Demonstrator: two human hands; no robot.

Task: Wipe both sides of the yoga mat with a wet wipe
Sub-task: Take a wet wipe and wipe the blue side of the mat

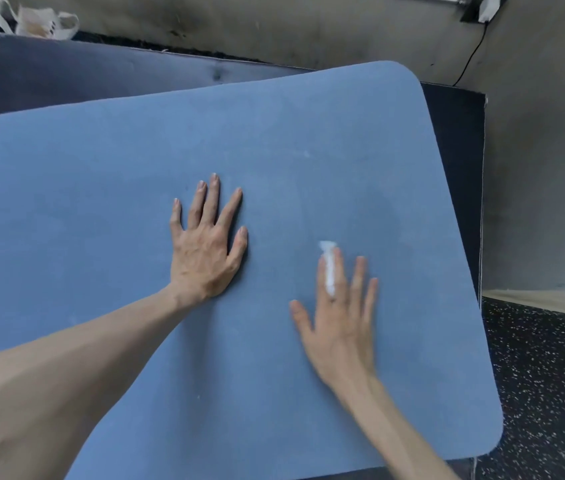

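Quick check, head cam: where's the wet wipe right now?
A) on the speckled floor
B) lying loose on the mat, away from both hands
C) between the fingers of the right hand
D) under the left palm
C: the white wet wipe pokes up between the straight fingers of the right hand, which lies on the blue yoga mat; the left hand rests flat on the mat with nothing showing under it.
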